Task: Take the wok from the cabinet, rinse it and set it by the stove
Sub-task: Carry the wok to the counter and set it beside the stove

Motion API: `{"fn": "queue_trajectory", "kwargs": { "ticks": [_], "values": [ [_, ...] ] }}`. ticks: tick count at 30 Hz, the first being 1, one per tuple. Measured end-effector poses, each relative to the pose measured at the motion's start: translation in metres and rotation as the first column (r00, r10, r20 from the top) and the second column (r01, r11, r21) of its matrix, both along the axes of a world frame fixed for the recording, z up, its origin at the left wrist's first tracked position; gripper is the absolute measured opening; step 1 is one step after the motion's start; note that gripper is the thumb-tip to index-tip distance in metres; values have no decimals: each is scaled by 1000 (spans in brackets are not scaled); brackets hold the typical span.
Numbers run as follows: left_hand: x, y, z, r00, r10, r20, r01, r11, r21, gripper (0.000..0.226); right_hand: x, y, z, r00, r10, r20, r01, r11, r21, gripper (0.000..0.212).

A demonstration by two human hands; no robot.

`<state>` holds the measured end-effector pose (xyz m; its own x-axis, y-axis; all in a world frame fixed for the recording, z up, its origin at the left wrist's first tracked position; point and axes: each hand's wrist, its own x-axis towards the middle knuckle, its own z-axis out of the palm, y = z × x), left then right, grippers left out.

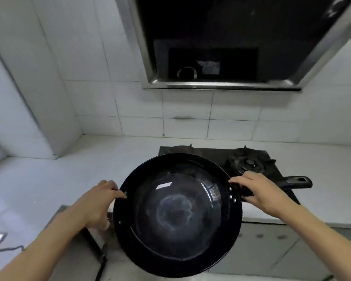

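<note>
Wok carried at the stove, both hands on

Your left hand point(98, 201) grips the wok point(176, 213) rim, your right hand point(259, 191) seemingly wraps its handle, which points right over the stove point(249, 163); bare table point(69, 171) lies left.

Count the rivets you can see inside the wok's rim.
4. Three rivets sit in a row on the inner wall beside the long handle, where the right hand grips. One shows near the left hand. More there may be hidden.
</note>
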<state>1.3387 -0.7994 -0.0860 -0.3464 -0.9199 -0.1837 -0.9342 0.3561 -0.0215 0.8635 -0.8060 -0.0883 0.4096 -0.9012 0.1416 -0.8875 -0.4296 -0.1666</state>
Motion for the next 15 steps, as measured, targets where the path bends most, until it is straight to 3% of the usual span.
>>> {"fn": "queue_trajectory", "kwargs": {
  "ticks": [8,15],
  "values": [
    [-178,-64,22,964,-261,58,263,964,-37,86,-165,61,-14,963,-264,59,267,962,-50,67],
    [-337,-120,13,865,-501,20,502,864,-35,86,-276,119,-17,863,-501,61,504,861,-67,62]
  ]
}}
